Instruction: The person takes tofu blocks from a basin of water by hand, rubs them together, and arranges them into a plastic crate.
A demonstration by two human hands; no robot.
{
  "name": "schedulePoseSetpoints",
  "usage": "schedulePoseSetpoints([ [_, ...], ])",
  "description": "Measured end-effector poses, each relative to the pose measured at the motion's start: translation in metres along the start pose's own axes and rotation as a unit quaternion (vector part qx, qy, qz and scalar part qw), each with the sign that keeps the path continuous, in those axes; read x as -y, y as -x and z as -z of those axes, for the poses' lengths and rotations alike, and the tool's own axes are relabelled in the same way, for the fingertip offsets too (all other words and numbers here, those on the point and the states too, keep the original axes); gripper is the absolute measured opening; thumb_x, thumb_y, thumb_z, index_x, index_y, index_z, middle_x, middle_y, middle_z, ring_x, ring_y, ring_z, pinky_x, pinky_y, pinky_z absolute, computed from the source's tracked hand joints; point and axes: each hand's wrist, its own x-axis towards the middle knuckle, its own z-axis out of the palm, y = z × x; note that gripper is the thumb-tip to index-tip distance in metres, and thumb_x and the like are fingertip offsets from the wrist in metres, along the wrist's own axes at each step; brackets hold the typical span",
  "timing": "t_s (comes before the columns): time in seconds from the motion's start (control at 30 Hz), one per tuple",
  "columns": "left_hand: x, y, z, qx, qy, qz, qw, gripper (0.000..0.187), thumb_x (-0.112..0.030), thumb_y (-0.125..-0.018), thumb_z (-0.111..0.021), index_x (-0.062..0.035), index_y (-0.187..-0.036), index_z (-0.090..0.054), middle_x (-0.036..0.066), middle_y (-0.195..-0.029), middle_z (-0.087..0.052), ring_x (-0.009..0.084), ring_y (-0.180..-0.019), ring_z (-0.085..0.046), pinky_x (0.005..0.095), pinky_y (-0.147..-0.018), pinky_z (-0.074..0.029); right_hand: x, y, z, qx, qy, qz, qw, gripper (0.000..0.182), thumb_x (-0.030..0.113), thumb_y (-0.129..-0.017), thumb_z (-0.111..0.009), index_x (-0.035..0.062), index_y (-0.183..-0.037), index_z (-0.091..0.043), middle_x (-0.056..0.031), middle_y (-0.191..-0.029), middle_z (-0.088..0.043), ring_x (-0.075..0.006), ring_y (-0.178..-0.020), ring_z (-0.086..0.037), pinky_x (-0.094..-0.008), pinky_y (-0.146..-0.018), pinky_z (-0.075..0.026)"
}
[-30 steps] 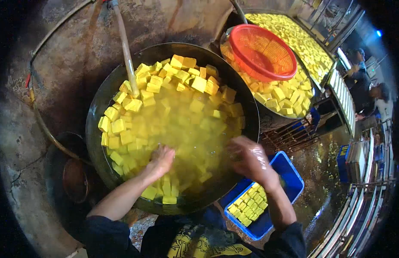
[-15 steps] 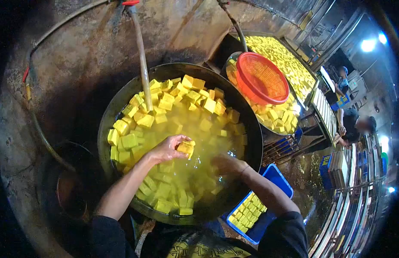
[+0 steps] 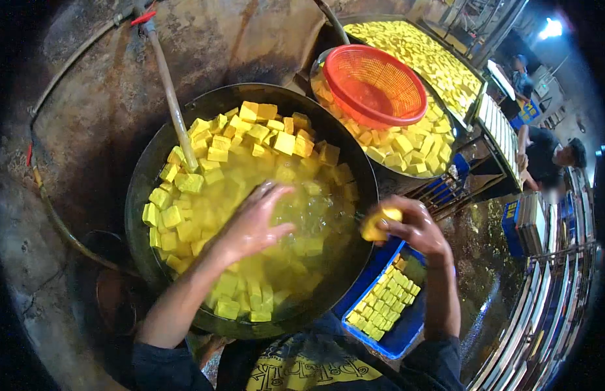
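Observation:
A wide dark pan (image 3: 141, 195) holds cloudy yellow liquid and many yellow tofu blocks (image 3: 188, 182), piled at its far and left sides. Over the liquid, my left hand (image 3: 253, 221) is open, fingers spread, with nothing in it. My right hand (image 3: 413, 225) grips a yellow tofu piece (image 3: 381, 223), slightly blurred, at the pan's right rim. Just below that hand stands a blue crate (image 3: 350, 306) with rows of small tofu blocks (image 3: 386, 300) inside.
A red plastic basket (image 3: 374, 85) rests on a second vessel of tofu (image 3: 413, 150). Beyond it is a large tray of yellow pieces (image 3: 426, 55). A pipe (image 3: 169, 91) dips into the pan. Another person (image 3: 547, 153) works at right, near stacked boards (image 3: 534, 221).
My left hand has let go of the tofu piece it held and opened. My right hand has risen from the liquid to the right rim with a tofu piece. The view has shifted.

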Motion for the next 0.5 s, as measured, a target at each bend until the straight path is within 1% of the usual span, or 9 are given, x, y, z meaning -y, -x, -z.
schedulePoseSetpoints([
  [0.13,0.075,0.062,-0.016,0.200,-0.146,0.217,0.944,0.061,-0.019,-0.067,-0.074,-0.0056,-0.120,-0.049,0.020,-0.121,-0.050,0.0391,-0.114,-0.045,0.0438,-0.098,-0.038,-0.032,0.039,0.041,0.090,0.211,-0.049,0.972,0.022,0.013,-0.081,-0.068,0.0024,-0.100,-0.065,-0.0085,-0.090,-0.068,-0.0149,-0.084,-0.065,-0.0278,-0.075,-0.050],
  [0.2,0.099,0.094,-0.036,0.190,-0.168,0.205,0.945,0.058,-0.017,-0.067,-0.072,-0.0042,-0.119,-0.049,0.021,-0.119,-0.051,0.0400,-0.113,-0.046,0.0441,-0.097,-0.038,-0.049,0.046,0.048,0.171,0.322,-0.059,0.929,0.028,0.018,-0.079,-0.070,0.0053,-0.103,-0.064,-0.0101,-0.089,-0.068,-0.0208,-0.082,-0.066,-0.0302,-0.075,-0.051],
  [0.23,0.111,0.104,-0.044,0.173,-0.189,0.187,0.948,0.056,-0.015,-0.068,-0.070,-0.0028,-0.119,-0.050,0.022,-0.117,-0.052,0.0410,-0.111,-0.046,0.0444,-0.096,-0.039,-0.052,0.046,0.045,0.149,0.376,-0.051,0.913,0.031,0.021,-0.076,-0.071,0.0053,-0.102,-0.063,-0.0127,-0.090,-0.066,-0.0279,-0.083,-0.064,-0.0334,-0.075,-0.051],
  [0.27,0.124,0.111,-0.052,0.172,-0.189,0.193,0.947,0.056,-0.015,-0.068,-0.070,-0.0028,-0.119,-0.050,0.022,-0.117,-0.052,0.0410,-0.111,-0.046,0.0444,-0.096,-0.039,-0.044,0.041,0.039,0.155,0.376,-0.049,0.912,0.031,0.021,-0.076,-0.071,0.0053,-0.102,-0.063,-0.0127,-0.090,-0.066,-0.0279,-0.083,-0.064,-0.0334,-0.075,-0.051],
  [0.33,0.145,0.121,-0.066,0.188,-0.174,0.219,0.942,0.057,-0.014,-0.067,-0.071,-0.0021,-0.118,-0.050,0.020,-0.112,-0.053,0.0354,-0.112,-0.048,0.0439,-0.095,-0.040,-0.007,0.026,0.009,0.023,0.397,0.069,0.915,0.031,0.019,-0.074,-0.071,0.0047,-0.099,-0.063,-0.0149,-0.097,-0.064,-0.0308,-0.089,-0.062,-0.0350,-0.076,-0.050],
  [0.37,0.154,0.120,-0.072,0.185,-0.174,0.219,0.942,0.057,-0.014,-0.067,-0.071,-0.0021,-0.118,-0.050,0.020,-0.112,-0.053,0.0354,-0.112,-0.048,0.0439,-0.095,-0.040,0.007,0.016,-0.009,0.018,0.350,0.002,0.937,0.030,0.018,-0.072,-0.072,0.0047,-0.097,-0.062,-0.0147,-0.100,-0.061,-0.0327,-0.093,-0.060,-0.0367,-0.078,-0.050],
  [0.4,0.161,0.114,-0.075,0.232,-0.134,0.221,0.938,0.055,-0.015,-0.068,-0.070,-0.0017,-0.118,-0.051,0.021,-0.112,-0.053,0.0357,-0.112,-0.048,0.0448,-0.095,-0.040,-0.001,0.003,-0.023,0.033,0.383,0.103,0.918,0.036,0.019,-0.072,-0.071,0.0053,-0.102,-0.059,-0.0142,-0.100,-0.060,-0.0340,-0.095,-0.058,-0.0378,-0.080,-0.049],
  [0.43,0.166,0.107,-0.075,0.280,-0.094,0.219,0.930,0.054,-0.015,-0.069,-0.070,-0.0012,-0.117,-0.051,0.022,-0.112,-0.053,0.0361,-0.113,-0.048,0.0457,-0.095,-0.041,-0.007,-0.015,-0.041,0.063,0.475,0.198,0.855,0.044,0.022,-0.071,-0.072,0.0057,-0.108,-0.055,-0.0142,-0.098,-0.059,-0.0344,-0.094,-0.057,-0.0387,-0.081,-0.050],
  [0.5,0.136,0.089,-0.057,0.255,-0.055,0.203,0.944,0.051,-0.008,-0.068,-0.065,0.0002,-0.117,-0.051,0.023,-0.110,-0.054,0.0377,-0.110,-0.049,0.0437,-0.095,-0.041,-0.039,-0.055,-0.072,0.151,0.543,0.216,0.797,0.048,0.024,-0.070,-0.072,0.0064,-0.110,-0.052,-0.0137,-0.096,-0.059,-0.0307,-0.094,-0.058,-0.0392,-0.076,-0.051],
])
